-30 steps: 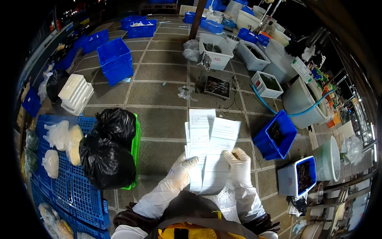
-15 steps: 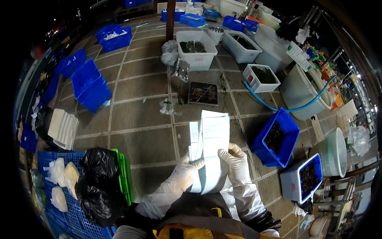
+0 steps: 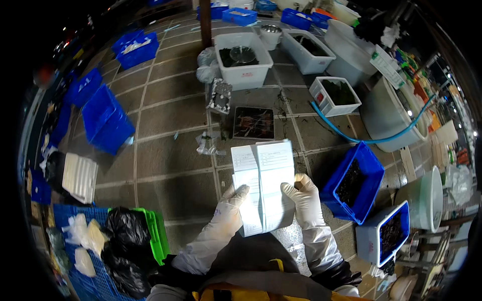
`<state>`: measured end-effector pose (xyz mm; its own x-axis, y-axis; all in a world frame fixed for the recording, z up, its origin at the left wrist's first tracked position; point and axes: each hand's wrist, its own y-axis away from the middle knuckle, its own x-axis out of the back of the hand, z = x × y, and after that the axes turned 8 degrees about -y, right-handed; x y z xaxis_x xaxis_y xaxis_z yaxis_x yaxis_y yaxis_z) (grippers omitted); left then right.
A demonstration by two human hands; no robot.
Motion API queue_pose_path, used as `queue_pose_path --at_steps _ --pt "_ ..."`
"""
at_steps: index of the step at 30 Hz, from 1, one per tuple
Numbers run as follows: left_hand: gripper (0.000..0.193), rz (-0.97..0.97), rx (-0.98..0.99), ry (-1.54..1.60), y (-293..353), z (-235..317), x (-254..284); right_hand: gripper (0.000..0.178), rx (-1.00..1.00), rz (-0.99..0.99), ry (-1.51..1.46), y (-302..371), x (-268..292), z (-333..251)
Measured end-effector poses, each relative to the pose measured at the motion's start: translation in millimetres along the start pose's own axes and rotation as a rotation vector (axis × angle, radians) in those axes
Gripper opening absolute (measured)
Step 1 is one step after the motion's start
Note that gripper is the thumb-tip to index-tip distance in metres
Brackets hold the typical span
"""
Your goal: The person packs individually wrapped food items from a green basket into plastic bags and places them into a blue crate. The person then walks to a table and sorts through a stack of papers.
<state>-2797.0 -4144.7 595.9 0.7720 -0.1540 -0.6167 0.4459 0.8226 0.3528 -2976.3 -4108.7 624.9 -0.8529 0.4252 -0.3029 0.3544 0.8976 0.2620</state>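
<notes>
Both my hands, in pale gloves, hold a sheaf of printed paper slips (image 3: 277, 190) in front of my body. The slips stand side by side in two overlapping columns with a dark line between them. My left hand (image 3: 232, 203) grips the left edge, its thumb on top of the paper. On the right edge, my right hand (image 3: 305, 196) pinches the slips between thumb and curled fingers. The fingers under the paper on the left are hidden. White sleeves cover both forearms.
Two blue-lined bins (image 3: 347, 186) of dark contents stand at my right. Ahead are a dark square floor plate (image 3: 254, 123) and a white tub (image 3: 243, 70). A blue hose (image 3: 346, 134) curves by a large vat. Black bags (image 3: 128, 228) lie on blue crates at left.
The slips, earlier bunched with one column mostly over the other, now lie spread side by side. My left hand has shifted slightly left and up with its half. My view has turned a little.
</notes>
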Motion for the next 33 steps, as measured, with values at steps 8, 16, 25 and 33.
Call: queue_pose_path --at_steps 8,16,25,33 --pt "0.025 0.131 -0.054 -0.335 -54 26 -14 0.021 0.115 -0.004 0.08 -31 -45 -13" --pt "0.037 0.213 -0.06 0.256 -73 83 23 0.015 0.198 0.161 -0.115 -64 -26 -49" --pt "0.086 0.172 -0.694 -0.35 -92 121 -16 0.023 0.344 -0.001 -0.112 -70 -32 -145" --pt "0.018 0.031 -0.731 -0.729 -123 119 -28 0.026 0.313 -0.245 -0.185 -81 -55 -202"
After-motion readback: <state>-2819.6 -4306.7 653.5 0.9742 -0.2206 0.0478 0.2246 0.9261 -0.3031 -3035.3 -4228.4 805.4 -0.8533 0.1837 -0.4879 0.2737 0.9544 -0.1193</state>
